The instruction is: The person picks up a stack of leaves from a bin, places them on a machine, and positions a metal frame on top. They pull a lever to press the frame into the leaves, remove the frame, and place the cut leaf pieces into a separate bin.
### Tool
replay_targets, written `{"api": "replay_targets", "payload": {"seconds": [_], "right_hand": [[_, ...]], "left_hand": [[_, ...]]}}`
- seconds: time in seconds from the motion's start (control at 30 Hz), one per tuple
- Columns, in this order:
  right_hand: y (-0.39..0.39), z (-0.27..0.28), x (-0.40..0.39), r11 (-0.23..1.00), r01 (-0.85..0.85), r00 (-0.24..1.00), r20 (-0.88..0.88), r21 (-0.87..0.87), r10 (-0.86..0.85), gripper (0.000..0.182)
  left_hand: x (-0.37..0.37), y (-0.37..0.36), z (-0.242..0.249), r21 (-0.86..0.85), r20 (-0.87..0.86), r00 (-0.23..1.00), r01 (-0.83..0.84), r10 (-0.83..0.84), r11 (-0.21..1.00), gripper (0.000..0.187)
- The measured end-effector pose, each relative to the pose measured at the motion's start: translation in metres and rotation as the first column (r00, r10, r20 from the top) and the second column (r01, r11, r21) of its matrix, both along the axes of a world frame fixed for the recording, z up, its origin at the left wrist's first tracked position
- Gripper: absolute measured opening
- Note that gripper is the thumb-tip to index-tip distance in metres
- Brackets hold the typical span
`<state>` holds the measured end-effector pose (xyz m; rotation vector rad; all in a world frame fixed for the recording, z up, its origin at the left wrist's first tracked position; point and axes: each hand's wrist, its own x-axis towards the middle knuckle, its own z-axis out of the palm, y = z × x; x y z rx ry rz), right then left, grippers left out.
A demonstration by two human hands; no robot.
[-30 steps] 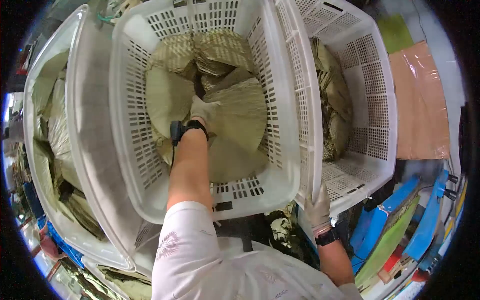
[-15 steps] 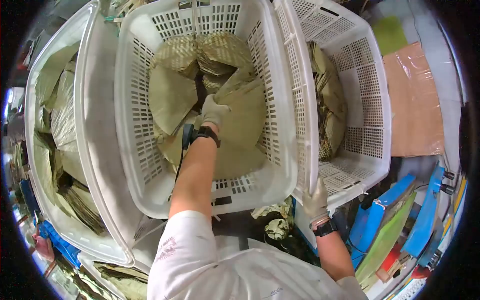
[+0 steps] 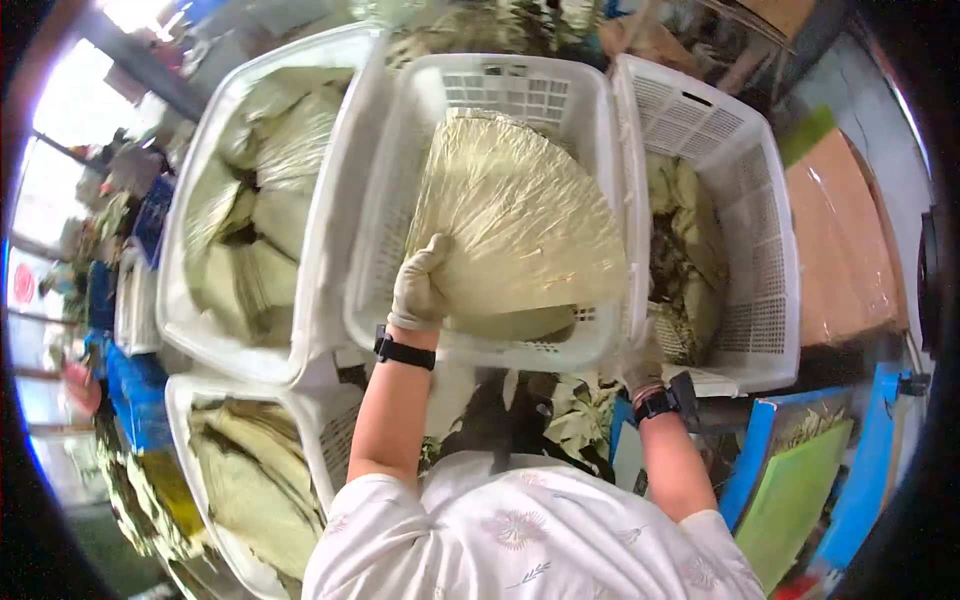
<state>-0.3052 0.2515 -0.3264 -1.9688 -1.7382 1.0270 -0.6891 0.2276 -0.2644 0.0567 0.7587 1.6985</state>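
My left hand (image 3: 418,285), in a pale work glove, grips the lower left corner of a fan-shaped leaf piece (image 3: 520,220), pale green and wrinkled. The leaf piece is raised over the middle white basket (image 3: 540,355) and hides most of what lies inside. More flat leaf pieces (image 3: 515,324) show beneath its lower edge. My right hand (image 3: 640,365), also gloved and slightly blurred, is closed on the near left corner of the right white basket (image 3: 750,220). That basket holds a pile of folded leaf pieces (image 3: 688,250).
A left white basket (image 3: 312,300) and a smaller basket (image 3: 183,450) below it hold stacked leaf pieces. At the right stand a cardboard sheet (image 3: 840,250), a green board (image 3: 795,510) and blue panels (image 3: 860,470). Leaf scraps (image 3: 582,420) lie on the floor.
My left hand has come up out of the middle basket with the fan-shaped leaf piece in it. The view has tilted upward. My right hand stays at the right basket's corner.
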Motion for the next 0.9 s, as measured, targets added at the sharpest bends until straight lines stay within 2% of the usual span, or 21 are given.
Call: {"api": "replay_targets", "payload": {"seconds": [0.03, 0.07, 0.1, 0.13, 0.2, 0.23, 0.27, 0.37, 0.4, 0.43, 0.47, 0.53, 0.57, 0.6, 0.63, 0.67, 0.73, 0.8, 0.83, 0.9], "right_hand": [[0.002, -0.014, 0.007, 1.0, 0.003, 0.996, 0.093, -0.006, -0.002, 0.058], [0.008, -0.026, 0.011, 1.0, -0.001, 0.983, 0.184, -0.005, 0.002, 0.059], [0.011, -0.035, 0.01, 0.999, -0.053, 0.986, 0.159, 0.001, 0.052, 0.059], [0.008, -0.047, 0.011, 0.979, -0.056, 0.991, 0.128, 0.197, 0.031, 0.061], [0.02, -0.098, 0.031, 0.961, 0.032, 0.995, -0.095, 0.274, -0.006, 0.063], [0.029, -0.123, 0.04, 0.986, 0.088, 0.965, -0.256, 0.142, -0.049, 0.064], [0.027, -0.11, 0.031, 0.988, 0.051, 0.963, -0.27, 0.147, -0.009, 0.064], [0.03, -0.085, 0.025, 0.992, 0.06, 0.986, -0.16, 0.109, -0.042, 0.07], [0.035, -0.085, 0.027, 0.998, 0.056, 0.991, -0.122, 0.033, -0.052, 0.075], [0.041, -0.092, 0.033, 0.997, 0.06, 0.995, -0.08, -0.045, -0.063, 0.08], [0.049, -0.112, 0.045, 0.997, 0.058, 0.995, -0.079, -0.041, -0.061, 0.08], [0.06, -0.151, 0.06, 0.988, 0.095, 0.991, -0.108, 0.125, -0.082, 0.082], [0.036, -0.066, 0.029, 0.998, 0.061, 0.995, 0.082, 0.005, -0.062, 0.081], [0.038, -0.072, 0.03, 0.998, 0.069, 0.994, 0.088, 0.003, -0.069, 0.081], [0.04, -0.077, 0.036, 0.996, 0.081, 0.997, -0.002, 0.038, -0.081, 0.081], [0.036, -0.074, 0.034, 0.994, 0.093, 0.995, 0.025, 0.055, -0.095, 0.081], [0.03, -0.071, 0.028, 0.99, 0.129, 0.989, 0.064, 0.057, -0.133, 0.081], [0.026, -0.067, 0.032, 0.989, 0.108, 0.979, 0.161, 0.099, -0.123, 0.076], [0.026, -0.067, 0.037, 0.988, 0.097, 0.97, 0.211, 0.118, -0.12, 0.073], [0.035, -0.088, 0.057, 0.998, 0.057, 0.998, -0.013, 0.009, -0.057, 0.064]], "left_hand": [[0.002, -0.023, 0.015, -0.02, -0.082, 0.997, -0.008, 0.006, 1.0, 0.023], [0.0, -0.04, 0.019, -0.031, -0.087, 0.996, -0.034, 0.031, 0.999, 0.023], [-0.002, -0.056, 0.022, -0.042, -0.094, 0.994, -0.061, 0.057, 0.997, 0.023], [0.005, -0.075, 0.038, -0.085, -0.189, 0.972, -0.155, 0.137, 0.984, 0.026], [-0.001, -0.113, 0.048, 0.053, -0.536, 0.805, -0.269, 0.254, 0.962, 0.033], [-0.018, -0.139, 0.045, 0.095, -0.418, 0.885, -0.181, 0.204, 0.979, 0.038], [-0.027, -0.16, 0.056, 0.103, -0.43, 0.87, -0.219, 0.242, 0.97, 0.038], [-0.05, -0.205, 0.084, 0.12, -0.416, 0.827, -0.363, 0.379, 0.924, 0.046], [-0.064, -0.217, 0.091, 0.127, -0.415, 0.821, -0.373, 0.391, 0.919, 0.046], [-0.082, -0.228, 0.098, 0.142, -0.509, 0.749, -0.413, 0.424, 0.9, 0.046], [-0.102, -0.237, 0.104, 0.159, -0.595, 0.668, -0.447, 0.447, 0.88, 0.046], [-0.145, -0.257, 0.118, 0.223, -0.594, 0.653, -0.428, 0.47, 0.876, 0.044], [-0.177, -0.265, 0.117, 0.241, -0.6, 0.643, -0.422, 0.476, 0.874, 0.045], [-0.211, -0.273, 0.117, 0.205, -0.63, 0.607, -0.471, 0.484, 0.858, 0.045], [-0.255, -0.29, 0.117, 0.073, -0.761, 0.555, -0.44, 0.335, 0.895, 0.044], [-0.248, -0.279, 0.15, 0.238, -0.699, 0.558, -0.408, 0.447, 0.881, 0.045], [-0.303, -0.284, 0.16, 0.083, -0.895, 0.38, -0.374, 0.235, 0.924, 0.049], [-0.34, -0.274, 0.178, -0.027, -0.943, 0.322, -0.314, 0.08, 0.949, 0.048], [-0.365, -0.264, 0.172, -0.047, -0.939, 0.339, -0.283, 0.054, 0.958, 0.048], [-0.411, -0.234, 0.153, -0.117, -0.873, 0.487, -0.145, -0.032, 0.982, 0.046]]}}
